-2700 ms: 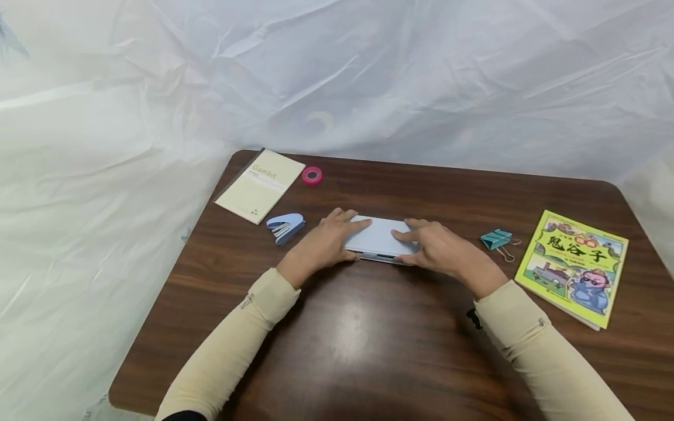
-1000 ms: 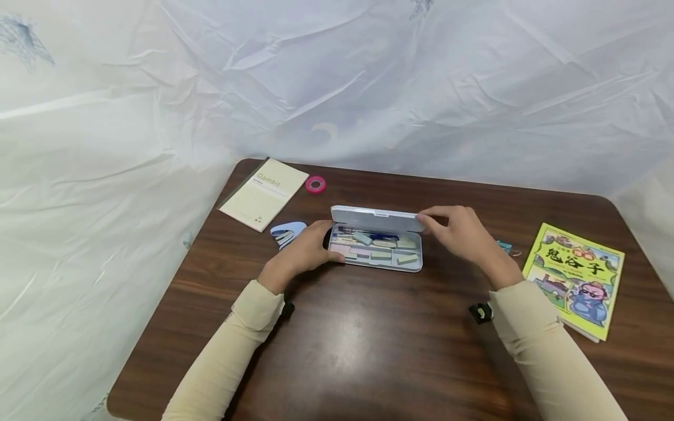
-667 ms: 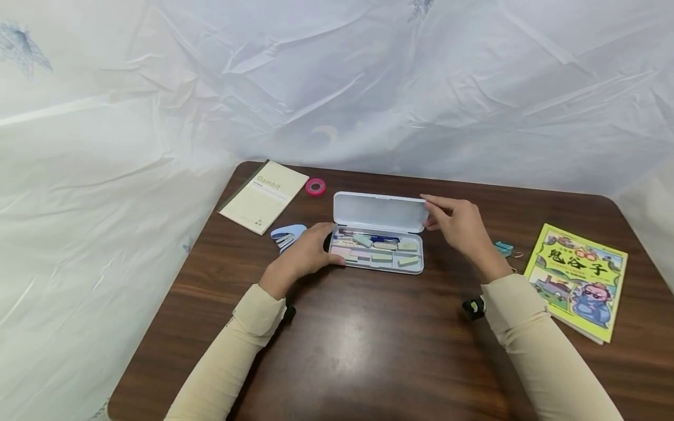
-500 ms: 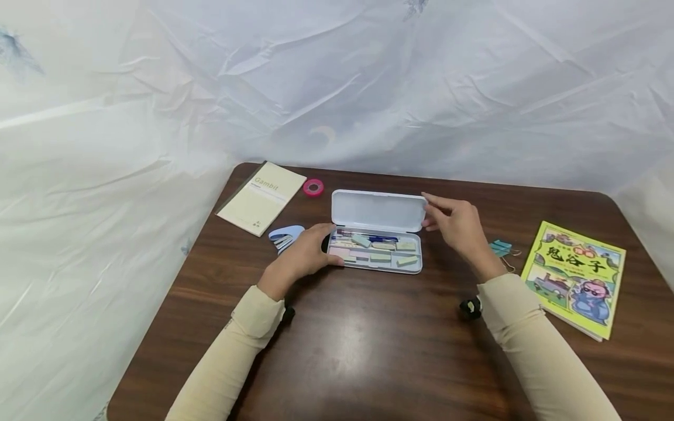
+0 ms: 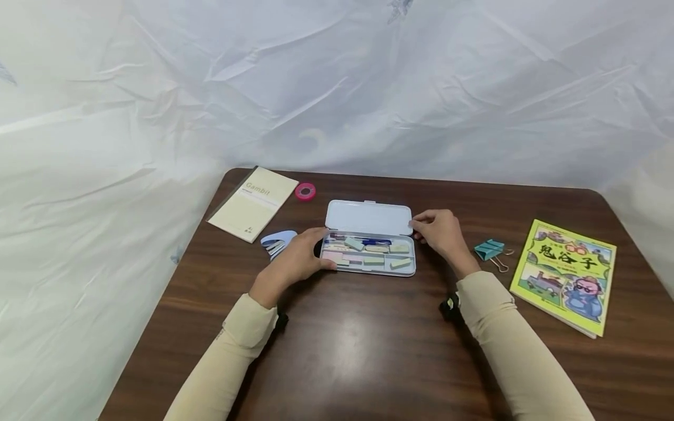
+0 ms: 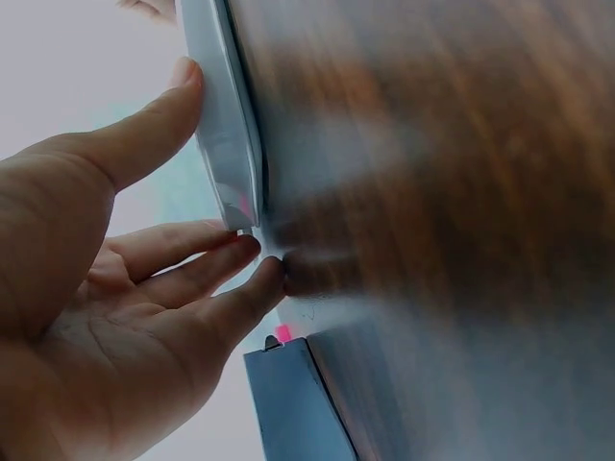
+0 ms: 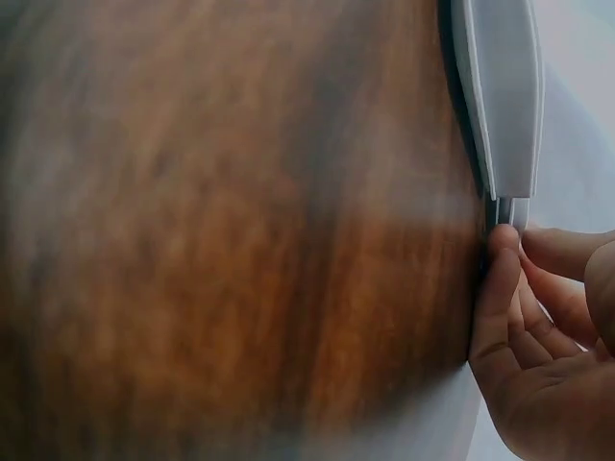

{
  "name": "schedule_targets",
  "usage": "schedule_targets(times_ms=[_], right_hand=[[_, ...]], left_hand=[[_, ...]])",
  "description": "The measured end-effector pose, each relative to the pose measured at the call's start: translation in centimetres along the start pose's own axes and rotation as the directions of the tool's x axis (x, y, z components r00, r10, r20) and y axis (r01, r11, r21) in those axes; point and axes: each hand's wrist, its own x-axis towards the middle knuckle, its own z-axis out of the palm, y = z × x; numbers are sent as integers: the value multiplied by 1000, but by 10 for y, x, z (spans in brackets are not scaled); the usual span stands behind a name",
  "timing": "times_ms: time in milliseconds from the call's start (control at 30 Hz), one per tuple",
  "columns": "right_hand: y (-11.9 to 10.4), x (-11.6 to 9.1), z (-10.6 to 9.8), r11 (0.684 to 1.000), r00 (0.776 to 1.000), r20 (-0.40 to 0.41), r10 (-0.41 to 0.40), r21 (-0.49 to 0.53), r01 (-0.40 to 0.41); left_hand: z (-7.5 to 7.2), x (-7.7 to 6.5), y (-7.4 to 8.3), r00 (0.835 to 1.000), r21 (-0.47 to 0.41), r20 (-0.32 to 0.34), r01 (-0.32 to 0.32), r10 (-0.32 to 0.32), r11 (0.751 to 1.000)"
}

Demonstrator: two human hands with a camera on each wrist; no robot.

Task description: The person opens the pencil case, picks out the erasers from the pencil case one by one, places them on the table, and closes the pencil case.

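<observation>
A pale pencil case [image 5: 368, 217] lies open in mid-table, its lid folded back flat behind the tray. Inside the tray are pens [image 5: 376, 241] and several small pale green blocks [image 5: 375, 261]. My left hand [image 5: 296, 257] holds the left end of the case, thumb on the front edge and fingers at the end wall, as the left wrist view also shows. At the right end of the lid, my right hand [image 5: 441, 233] pinches the edge between thumb and fingertips. The right wrist view shows those fingertips [image 7: 504, 236] right at the hinge-side corner, close to the tabletop.
A light blue stapler [image 5: 279, 241] sits just left of my left hand. Behind it lie a cream notebook [image 5: 255, 203] and a pink tape roll [image 5: 305, 192]. To the right are a teal binder clip [image 5: 489, 249] and a yellow comic book [image 5: 564, 276].
The case was closed with both hands on it; my right hand then raised the lid and swung it backward until it lay flat. My left hand stayed at the left end.
</observation>
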Motion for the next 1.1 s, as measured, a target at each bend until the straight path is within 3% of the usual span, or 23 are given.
schedule_targets(times_ms=[400,700,867,1100], right_hand=[[3,-7,-1,999,997,-61,-46,-7,45],[6,-38,-3,991,990,-83,-118,-70,112],[7,-58,-8,975,981,4,-194,-109,194],[6,-68,-2,941,942,152,-299,-117,318]], left_hand=[[3,8,-10,999,-9,-17,-28,28,1000],[2,1,-10,999,-22,5,-49,49,999],[-2,-4,-10,999,-33,-7,-46,46,998],[-2,2,-21,997,-34,1,-78,78,996]])
